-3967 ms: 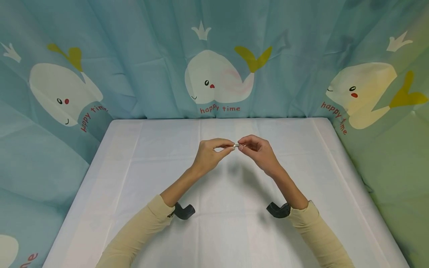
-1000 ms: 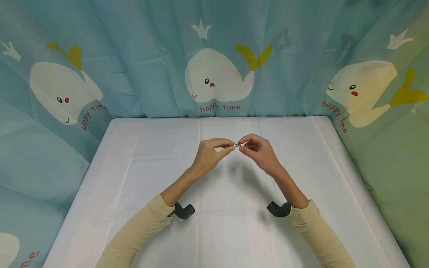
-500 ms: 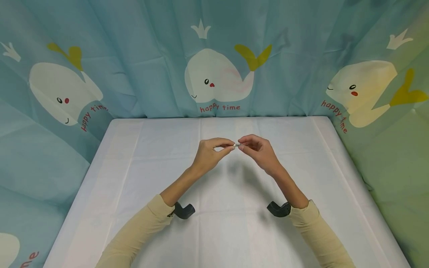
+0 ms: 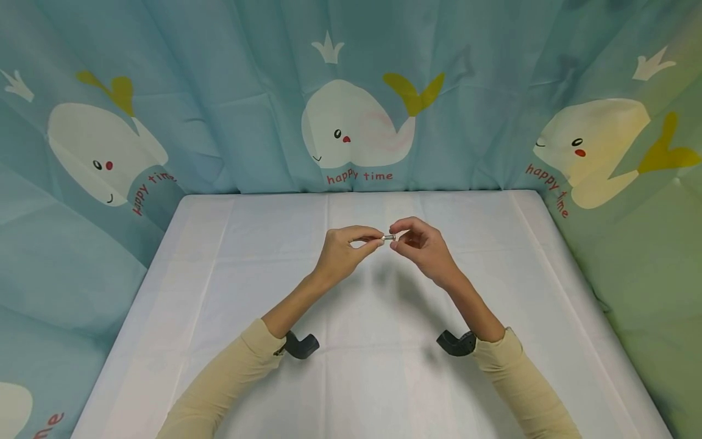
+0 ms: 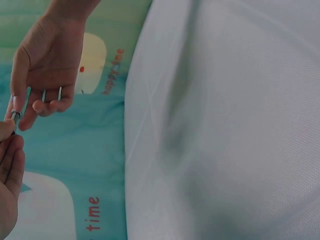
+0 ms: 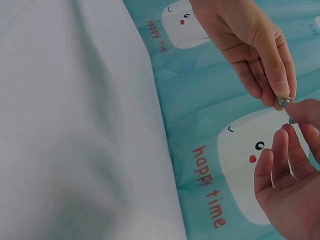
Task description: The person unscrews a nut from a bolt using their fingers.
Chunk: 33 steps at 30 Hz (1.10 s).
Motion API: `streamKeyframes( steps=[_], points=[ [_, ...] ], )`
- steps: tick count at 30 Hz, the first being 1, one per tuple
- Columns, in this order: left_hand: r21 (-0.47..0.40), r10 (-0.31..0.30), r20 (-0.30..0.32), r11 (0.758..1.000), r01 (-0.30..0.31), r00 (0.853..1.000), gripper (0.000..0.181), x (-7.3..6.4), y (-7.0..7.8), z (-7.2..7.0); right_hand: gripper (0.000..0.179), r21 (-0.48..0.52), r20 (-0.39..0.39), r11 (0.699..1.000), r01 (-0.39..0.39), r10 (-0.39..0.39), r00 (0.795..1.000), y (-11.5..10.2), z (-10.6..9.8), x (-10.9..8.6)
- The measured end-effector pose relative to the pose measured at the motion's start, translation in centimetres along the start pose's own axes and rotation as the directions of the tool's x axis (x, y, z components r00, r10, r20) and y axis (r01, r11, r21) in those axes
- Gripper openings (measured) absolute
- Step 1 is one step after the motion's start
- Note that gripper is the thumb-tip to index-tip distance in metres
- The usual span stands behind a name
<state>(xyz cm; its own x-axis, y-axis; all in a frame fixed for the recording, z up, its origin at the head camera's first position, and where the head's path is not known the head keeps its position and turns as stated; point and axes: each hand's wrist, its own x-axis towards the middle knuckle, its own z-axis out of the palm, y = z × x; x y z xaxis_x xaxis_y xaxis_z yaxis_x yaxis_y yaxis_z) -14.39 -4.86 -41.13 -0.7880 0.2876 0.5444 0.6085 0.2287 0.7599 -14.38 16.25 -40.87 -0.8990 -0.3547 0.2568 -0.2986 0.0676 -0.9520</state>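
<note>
A small silver bolt [image 4: 389, 238] lies level in the air between the two hands, over the far half of the table. My left hand [image 4: 341, 251] pinches one end between thumb and fingertips. The thumb and forefinger of my right hand [image 4: 428, 249] stand apart, above and below the bolt's other end, which shows between them. Seen from the right wrist, the bolt [image 6: 285, 103] has a wider part at the left hand's fingertips and a thin shank running to a small wider end. In the left wrist view the right hand [image 5: 50, 65] comes from above, its other fingers loosely bent.
A white cloth covers the table [image 4: 263, 292]. Blue-green curtains [image 4: 247, 134] printed with whales enclose its back and sides. Black wrist-worn mounts [image 4: 303, 346] stick out from both sleeves, and the arms' shadows fall on the cloth.
The right thumb and forefinger closed on the bolt's end half a second ago and have now spread off it, showing more of it. The left hand keeps its pinch and place.
</note>
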Motion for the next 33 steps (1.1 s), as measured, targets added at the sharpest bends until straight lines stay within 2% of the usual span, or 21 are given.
streamKeyframes(
  steps=[9,19,25,33],
  points=[
    [-0.005,0.018,-0.002,1.000,-0.018,1.000,0.009,-0.02,-0.07,0.02,0.021,-0.010,-0.031,0.998,-0.054,0.054,0.998,0.44,-0.14,-0.03],
    [-0.005,0.009,0.001,1.000,-0.009,1.000,0.009,-0.07,-0.08,0.18,0.015,-0.023,-0.013,0.999,-0.030,0.030,0.999,0.55,-0.31,-0.15],
    [-0.011,0.020,-0.003,1.000,-0.020,1.000,0.009,-0.02,-0.25,0.25,0.021,-0.008,-0.011,1.000,-0.024,0.024,1.000,0.61,-0.31,-0.08],
    [-0.009,0.023,0.002,1.000,-0.023,1.000,0.009,0.03,-0.31,0.34,0.017,-0.042,-0.045,0.996,-0.074,0.072,0.996,0.52,-0.37,-0.16]
  ],
)
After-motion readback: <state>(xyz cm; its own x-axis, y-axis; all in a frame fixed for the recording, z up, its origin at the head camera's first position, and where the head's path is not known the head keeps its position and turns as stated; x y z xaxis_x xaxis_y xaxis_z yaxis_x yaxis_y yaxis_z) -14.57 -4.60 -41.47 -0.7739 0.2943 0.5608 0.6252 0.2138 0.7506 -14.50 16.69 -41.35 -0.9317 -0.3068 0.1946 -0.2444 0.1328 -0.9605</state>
